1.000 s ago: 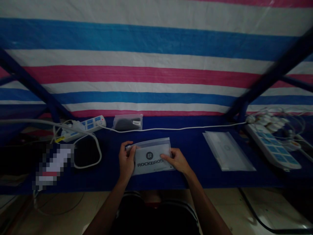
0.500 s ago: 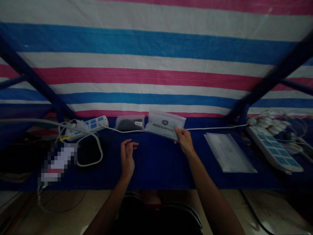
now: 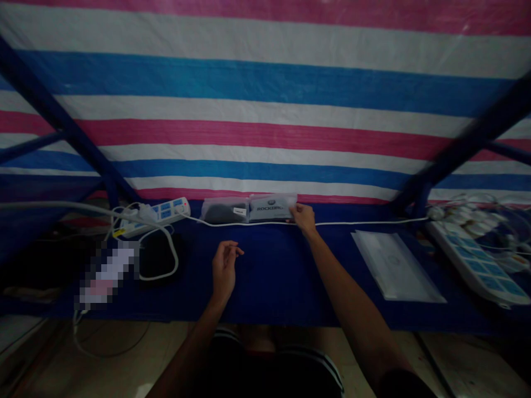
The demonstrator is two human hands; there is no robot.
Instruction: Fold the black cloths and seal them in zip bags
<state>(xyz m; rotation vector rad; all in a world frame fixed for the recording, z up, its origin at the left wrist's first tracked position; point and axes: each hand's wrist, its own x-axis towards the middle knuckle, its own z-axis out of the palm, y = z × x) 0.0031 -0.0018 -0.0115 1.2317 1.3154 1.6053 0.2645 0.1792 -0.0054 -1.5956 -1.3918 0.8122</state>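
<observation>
Head view shows the right hand [image 3: 304, 219] at the far side of the desk [image 3: 274, 282], its grip narrow, thumb and fingers closed on the right end of a printed pouch [image 3: 271, 209]. From that grip the pouch extends to the left, its long axis running sideways along the back of the desk, roughly parallel to the foot of the striped sheet [image 3: 265, 132]. Its left end is just beside a second pouch [image 3: 224, 212] with a dark filling and a small white label; whether the two touch cannot be told. A white cord [image 3: 357, 223] runs along the near edge of both. The right hand is clearly the nearer one: the left hand [image 3: 224, 271] is well apart, closer to the person and further left, its fingers loosely curled with nothing visible in them. To the right of the right forearm, flat clear bags [image 3: 400, 268] lie on the desk, short of a large power strip [image 3: 477, 262].
</observation>
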